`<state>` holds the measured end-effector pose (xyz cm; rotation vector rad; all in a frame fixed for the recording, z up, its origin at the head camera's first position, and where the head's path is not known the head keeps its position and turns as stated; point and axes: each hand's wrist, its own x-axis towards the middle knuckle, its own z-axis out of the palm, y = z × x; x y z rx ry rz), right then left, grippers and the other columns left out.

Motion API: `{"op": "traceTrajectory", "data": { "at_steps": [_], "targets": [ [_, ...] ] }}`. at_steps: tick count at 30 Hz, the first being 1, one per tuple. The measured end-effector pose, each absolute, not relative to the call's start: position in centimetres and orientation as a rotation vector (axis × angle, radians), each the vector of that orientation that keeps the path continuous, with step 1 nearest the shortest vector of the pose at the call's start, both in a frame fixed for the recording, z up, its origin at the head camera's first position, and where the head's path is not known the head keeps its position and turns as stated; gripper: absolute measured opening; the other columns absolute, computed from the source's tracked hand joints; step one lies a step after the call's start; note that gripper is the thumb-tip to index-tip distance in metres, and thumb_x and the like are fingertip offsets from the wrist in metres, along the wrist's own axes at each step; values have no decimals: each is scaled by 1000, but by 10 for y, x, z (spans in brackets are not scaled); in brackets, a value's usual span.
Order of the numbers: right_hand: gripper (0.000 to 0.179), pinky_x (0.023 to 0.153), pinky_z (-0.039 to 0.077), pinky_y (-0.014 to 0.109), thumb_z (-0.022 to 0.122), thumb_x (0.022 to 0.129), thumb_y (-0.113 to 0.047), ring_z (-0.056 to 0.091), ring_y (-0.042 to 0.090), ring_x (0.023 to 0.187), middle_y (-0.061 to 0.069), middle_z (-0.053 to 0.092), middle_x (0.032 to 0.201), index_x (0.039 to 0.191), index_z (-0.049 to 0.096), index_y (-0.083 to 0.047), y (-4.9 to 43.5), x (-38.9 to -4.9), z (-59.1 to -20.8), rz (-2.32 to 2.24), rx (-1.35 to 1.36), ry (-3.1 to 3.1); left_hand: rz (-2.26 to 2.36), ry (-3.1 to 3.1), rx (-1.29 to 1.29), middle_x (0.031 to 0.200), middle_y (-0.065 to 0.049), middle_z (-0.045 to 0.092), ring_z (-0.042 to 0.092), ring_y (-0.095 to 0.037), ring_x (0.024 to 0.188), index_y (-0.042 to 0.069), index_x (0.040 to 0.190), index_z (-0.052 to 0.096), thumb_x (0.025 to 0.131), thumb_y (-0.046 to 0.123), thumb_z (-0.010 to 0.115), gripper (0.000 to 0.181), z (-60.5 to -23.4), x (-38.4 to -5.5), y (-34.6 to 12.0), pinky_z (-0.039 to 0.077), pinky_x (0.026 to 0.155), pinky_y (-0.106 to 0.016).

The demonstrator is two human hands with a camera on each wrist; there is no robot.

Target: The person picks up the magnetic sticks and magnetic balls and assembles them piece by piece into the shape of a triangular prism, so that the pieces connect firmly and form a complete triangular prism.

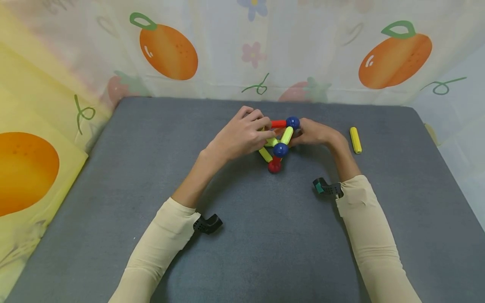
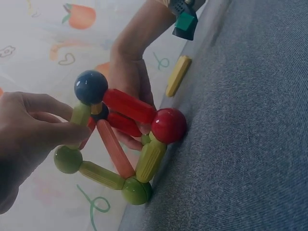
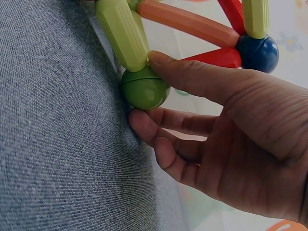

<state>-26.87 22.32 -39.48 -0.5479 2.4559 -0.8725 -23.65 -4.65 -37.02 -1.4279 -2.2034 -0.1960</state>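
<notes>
A frame of coloured rods and balls, like a magnetic building toy, stands on the table between the hands. In the head view its red ball is nearest, below a blue ball; another blue ball sits farther back. My left hand pinches a yellow-green rod that runs from a blue ball to a green ball. On the other side, my right hand holds a low green ball, thumb above and fingertips beneath. A yellow-green rod joins that ball.
One loose yellow rod lies on the grey table, to the right of the right hand. A fruit-print curtain hangs along the back edge. Each wrist wears a small black camera.
</notes>
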Motion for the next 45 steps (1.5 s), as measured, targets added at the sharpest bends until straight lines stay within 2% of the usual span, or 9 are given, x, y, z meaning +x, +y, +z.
{"op": "traceTrajectory", "data": {
  "at_steps": [2, 7, 11, 14, 20, 28, 33, 41, 45],
  "targets": [
    [15, 68, 37, 31, 73, 97, -11, 43, 17, 74, 2, 53, 79, 106, 70, 1, 223, -269, -395, -871, -548, 2454, -212, -2207, -1436, 104, -3, 72, 62, -24, 102, 20, 110, 80, 98, 12, 70, 18, -370, -237, -47, 46, 101, -45],
    [19, 75, 43, 32, 73, 97, -11, 52, 19, 82, 7, 69, 93, 112, 71, 1, 224, -269, -396, -882, -559, 2452, -388, -2301, -1428, 118, -6, 70, 60, -28, 116, 19, 121, 76, 96, 16, 76, 26, -371, -241, -51, 46, 103, -47],
    [21, 82, 50, 34, 73, 97, -10, 64, 23, 91, 16, 76, 108, 115, 72, 0, 223, -270, -397, -863, -598, 2466, -738, -2588, -1331, 141, -11, 60, 55, -30, 129, 14, 148, 56, 91, 26, 83, 64, -378, -252, -60, 44, 111, -48],
    [17, 79, 51, 34, 72, 97, -9, 64, 23, 89, 17, 75, 106, 111, 72, 1, 223, -269, -397, -845, -599, 2491, -1082, -2825, -1221, 146, -11, 57, 59, -27, 129, 11, 155, 45, 89, 26, 86, 78, -394, -262, -66, 48, 112, -44],
    [10, 71, 46, 32, 72, 96, -6, 56, 21, 78, 15, 70, 94, 101, 69, 2, 222, -268, -398, -837, -582, 2541, -1191, -2990, -1181, 126, -17, 67, 68, -29, 116, 4, 138, 53, 92, 24, 82, 58, -423, -273, -68, 55, 102, -42],
    [13, 70, 49, 30, 74, 89, -6, 65, 22, 75, 17, 75, 86, 98, 71, 3, 220, -267, -394, -877, -522, 2561, -844, -3210, -1228, 88, -4, 56, 51, -16, 78, 7, 99, 58, 91, 36, 83, 39, -407, -265, -68, 42, 74, -31],
    [20, 71, 55, 30, 74, 91, -11, 75, 23, 72, 18, 78, 85, 105, 72, 4, 224, -266, -393, -916, -408, 2528, -1008, -3170, -1405, 87, -3, 60, 55, -13, 77, 7, 114, 59, 93, 38, 80, 44, -410, -258, -54, 44, 71, -27],
    [32, 79, 61, 33, 76, 95, -19, 79, 23, 76, 22, 78, 99, 116, 67, 4, 224, -265, -391, -992, -293, 2491, -1244, -2939, -1226, 96, -8, 63, 59, -18, 84, 10, 127, 56, 93, 35, 81, 49, -434, -259, -44, 49, 77, -30],
    [32, 82, 58, 32, 79, 94, -20, 80, 22, 77, 18, 79, 94, 112, 67, 4, 225, -264, -389, -979, -309, 2442, -1292, -2886, -1210, 107, -11, 68, 67, -22, 94, 8, 132, 59, 97, 24, 76, 42, -438, -264, -52, 54, 85, -37]
  ]
}}
